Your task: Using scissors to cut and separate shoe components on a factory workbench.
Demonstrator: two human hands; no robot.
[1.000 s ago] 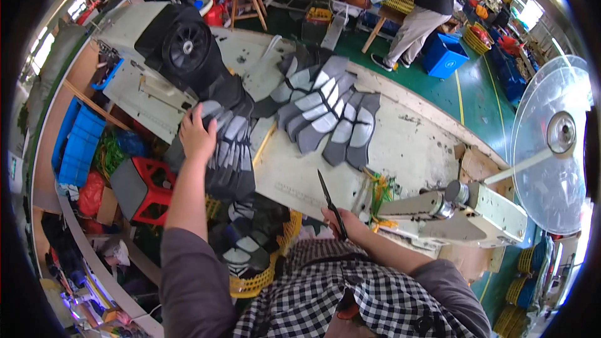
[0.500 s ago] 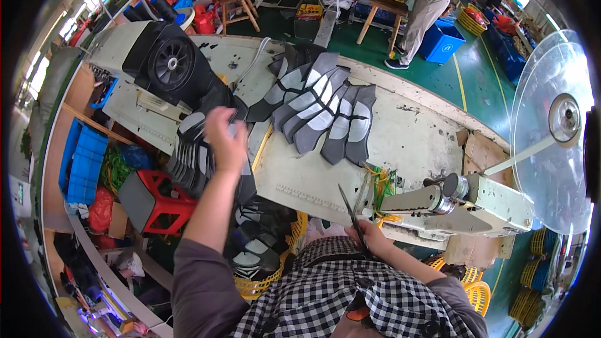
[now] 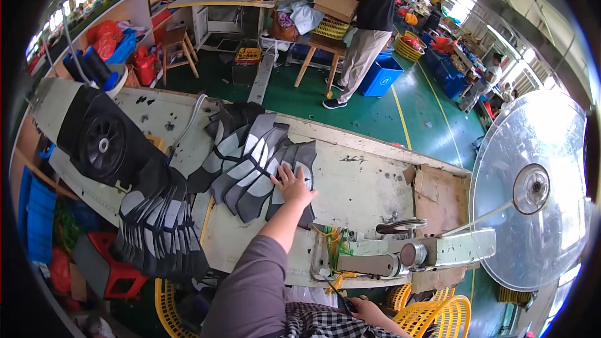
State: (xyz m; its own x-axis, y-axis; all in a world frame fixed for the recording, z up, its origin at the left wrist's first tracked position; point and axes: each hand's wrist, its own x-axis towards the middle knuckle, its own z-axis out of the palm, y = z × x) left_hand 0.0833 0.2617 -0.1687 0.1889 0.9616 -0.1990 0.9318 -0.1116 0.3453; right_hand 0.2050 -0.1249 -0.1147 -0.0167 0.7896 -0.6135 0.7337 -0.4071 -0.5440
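Note:
My left hand (image 3: 293,186) rests with fingers spread on the right end of a fanned row of dark and light grey cut pieces (image 3: 235,184) on the worktable. My right hand (image 3: 369,314), low near my apron, is closed around dark scissors (image 3: 343,297), whose blades point up and left. To the left, a hanging string of similar grey pieces (image 3: 159,231) drapes from beside the sewing machine (image 3: 103,141) over the table's near edge. Their exact kind is unclear.
A clear round disc (image 3: 501,238) stands on the right by a pale machine arm (image 3: 375,266) with yellow and green strands (image 3: 335,244). Yellow baskets (image 3: 432,319) sit below the table. A red and grey stool (image 3: 119,275) is at left. Beyond the table, a person (image 3: 369,31) handles a cardboard box (image 3: 336,4).
My left hand has moved from the hanging pieces by the sewing machine rightward onto the fanned row. The view has swung right. My right hand still holds the scissors.

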